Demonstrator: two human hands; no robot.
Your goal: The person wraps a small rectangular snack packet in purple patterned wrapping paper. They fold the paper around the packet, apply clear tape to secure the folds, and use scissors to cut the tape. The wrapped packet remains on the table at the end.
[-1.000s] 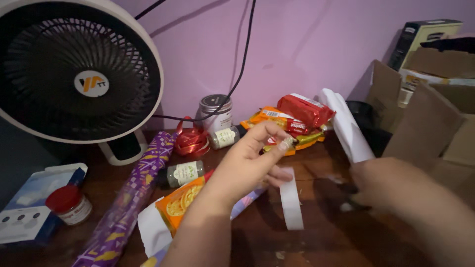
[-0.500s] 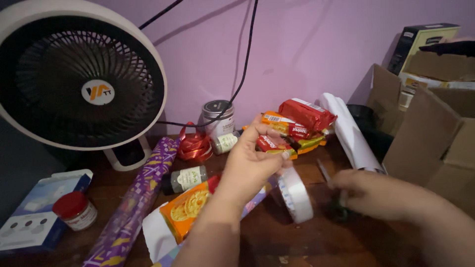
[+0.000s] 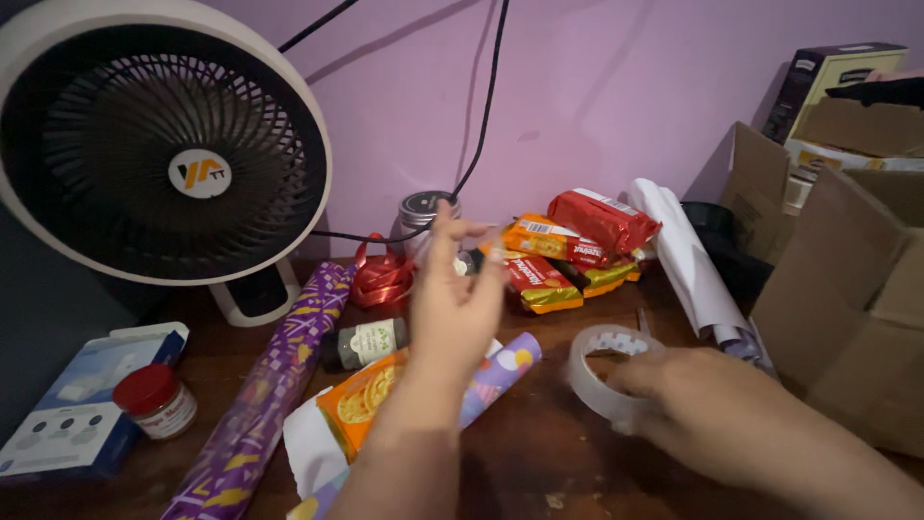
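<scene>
tape roll (image 3: pixel 608 371) in right hand (image 3: pixel 707 409), beside left hand (image 3: pixel 457 303)

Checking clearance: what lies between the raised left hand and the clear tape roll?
Head view: between the left hand and the clear tape roll lies only the end of a pastel-patterned wrapping-paper roll and bare wooden tabletop.
</scene>
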